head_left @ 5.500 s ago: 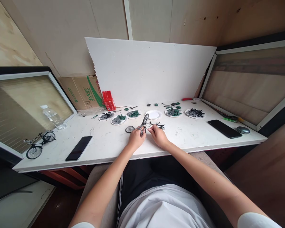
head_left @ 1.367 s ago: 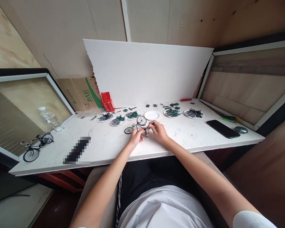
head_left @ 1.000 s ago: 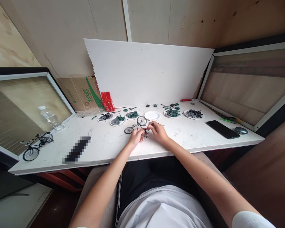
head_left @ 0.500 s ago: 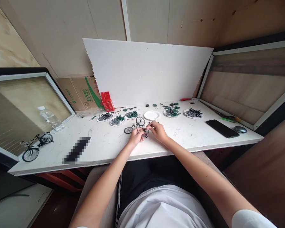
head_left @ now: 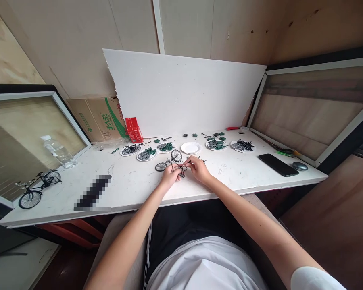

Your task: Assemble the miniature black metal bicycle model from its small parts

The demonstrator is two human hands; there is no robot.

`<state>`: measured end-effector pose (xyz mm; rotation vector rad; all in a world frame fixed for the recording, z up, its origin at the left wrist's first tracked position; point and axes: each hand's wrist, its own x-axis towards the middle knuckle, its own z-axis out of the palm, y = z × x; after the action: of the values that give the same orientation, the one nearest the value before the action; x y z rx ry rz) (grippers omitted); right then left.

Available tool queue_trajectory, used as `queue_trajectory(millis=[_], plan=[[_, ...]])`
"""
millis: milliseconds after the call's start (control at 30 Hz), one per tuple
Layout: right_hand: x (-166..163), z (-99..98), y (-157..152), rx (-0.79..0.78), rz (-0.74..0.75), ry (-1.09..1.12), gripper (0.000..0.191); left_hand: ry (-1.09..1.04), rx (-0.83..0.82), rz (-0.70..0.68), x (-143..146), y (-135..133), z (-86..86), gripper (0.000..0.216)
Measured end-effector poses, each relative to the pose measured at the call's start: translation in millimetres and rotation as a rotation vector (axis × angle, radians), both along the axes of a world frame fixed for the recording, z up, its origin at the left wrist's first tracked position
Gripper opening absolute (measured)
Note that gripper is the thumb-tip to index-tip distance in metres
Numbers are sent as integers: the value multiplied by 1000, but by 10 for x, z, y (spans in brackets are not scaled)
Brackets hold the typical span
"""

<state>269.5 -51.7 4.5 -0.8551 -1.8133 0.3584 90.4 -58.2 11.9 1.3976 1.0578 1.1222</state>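
Note:
Just above the table's front part, a small black model bicycle is tilted, with two spoked wheels showing to the left of and above my fingers. My left hand is closed around its frame and hides part of it. Thumb and fingertips of my right hand pinch together at the bicycle's right end. Whatever lies between those fingertips is too small to make out. Behind the hands stands a white paper plate with nothing visible on it. A finished-looking model bicycle stands at the table's left end.
Several plates of bike parts, such as the green-and-grey pile and black pieces, line the back. A red box, clear bottle, phone and grey mouse also sit on the white table. A white board rises behind.
The whole view has shifted slightly, so things on the table appear a little further left. Both hands keep nearly the same hold at the bicycle, with only slight finger movement.

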Motion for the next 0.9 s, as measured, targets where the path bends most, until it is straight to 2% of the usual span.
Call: queue_trajectory(millis=[167, 367, 533, 700, 900], plan=[[-12, 5, -26, -38, -42, -34, 20, -1, 2, -11, 14, 1, -6, 15], [-17, 20, -48, -44, -134, -88, 36, -4, 4, -40, 32, 5, -19, 12], [-7, 37, -68, -33, -262, -115, 51, 5, 1, -37, 39, 3, -21, 18], [-15, 4, -39, -67, -396, -135, 54, 36, -15, -28, 47, -19, 1, 17], [-20, -20, -11, -62, -340, -156, 47, 45, -1, -12, 53, -38, 13, 14]])
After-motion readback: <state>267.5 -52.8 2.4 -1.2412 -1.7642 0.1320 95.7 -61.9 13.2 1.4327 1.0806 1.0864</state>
